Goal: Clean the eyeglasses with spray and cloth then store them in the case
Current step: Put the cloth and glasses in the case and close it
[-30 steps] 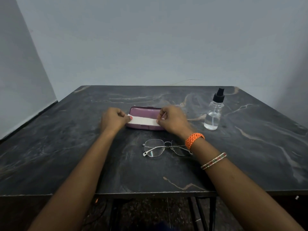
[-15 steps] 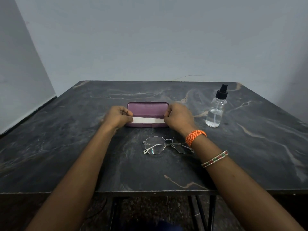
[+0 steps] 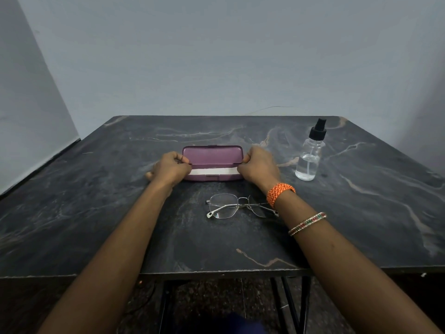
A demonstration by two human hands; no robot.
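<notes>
Forearms reach straight ahead over the dark marble table. Left hand and right hand grip opposite ends of the purple case, fingers curled round its raised lid, a white strip showing inside. Eyeglasses lie folded just before the case, beside the right wrist. Spray bottle stands upright to the right, well apart.

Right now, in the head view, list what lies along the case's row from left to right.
left hand → case → right hand → spray bottle
</notes>
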